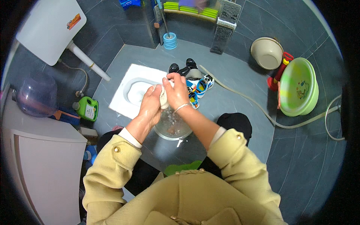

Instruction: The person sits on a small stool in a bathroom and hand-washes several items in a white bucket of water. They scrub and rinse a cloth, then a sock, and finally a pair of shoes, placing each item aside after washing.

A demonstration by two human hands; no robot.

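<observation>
A small wet off-white cloth (163,99) is gripped between both hands. My left hand (151,102) holds it from the left, thumb uppermost. My right hand (177,91), with a bangle on its wrist, closes on its upper right part; some of the fingers and the cloth hide one another. Directly below is a round basin (171,138) holding water with a rippled, bubbly surface. Behind the right hand stand blue and white sneakers (201,86), and farther back lie black shoes (191,63).
A white squat toilet (118,100) is set in the floor at the left. A pale hose (244,96) crosses the floor on the right, near green basins (312,81) and a beige basin (254,49). A green jug (95,108) and a cabinet (50,174) stand at the left.
</observation>
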